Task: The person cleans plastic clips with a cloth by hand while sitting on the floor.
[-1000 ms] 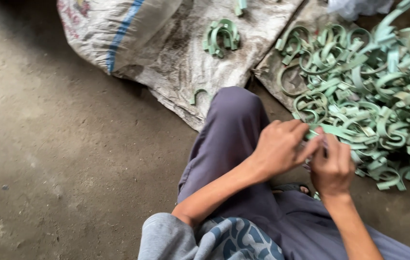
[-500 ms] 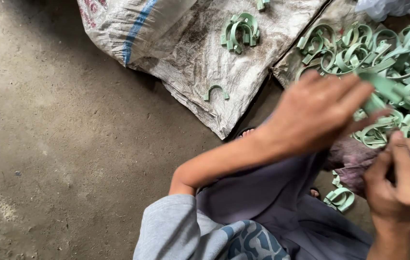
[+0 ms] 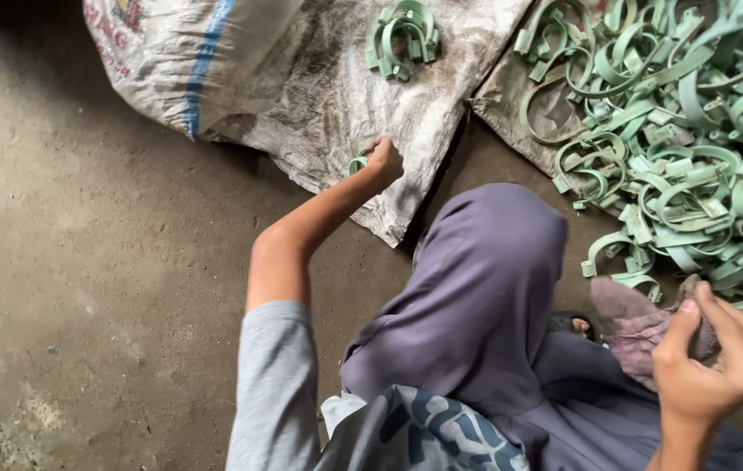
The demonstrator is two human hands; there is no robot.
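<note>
My left hand (image 3: 384, 161) reaches out over the dirty woven sack (image 3: 328, 96) on the floor, fingers closed around a small green plastic clip (image 3: 357, 163) near the sack's lower edge. Farther up the sack lies a small cluster of green clips (image 3: 402, 37). My right hand (image 3: 712, 362) sits low at the right, fingers curled around a crumpled pinkish-purple cloth (image 3: 637, 323). A large heap of green plastic clips (image 3: 685, 139) covers another sack at the upper right. My raised knee in purple trousers (image 3: 485, 288) lies between the two hands.
Bare concrete floor (image 3: 84, 262) spreads to the left, with a rough broken patch at the lower left corner. The bulging upper part of the white sack with a blue stripe (image 3: 188, 61) lies at top left.
My left hand left the right hand, swung across to the sack and closed on a single clip there. My right hand dropped lower right and now grips the cloth.
</note>
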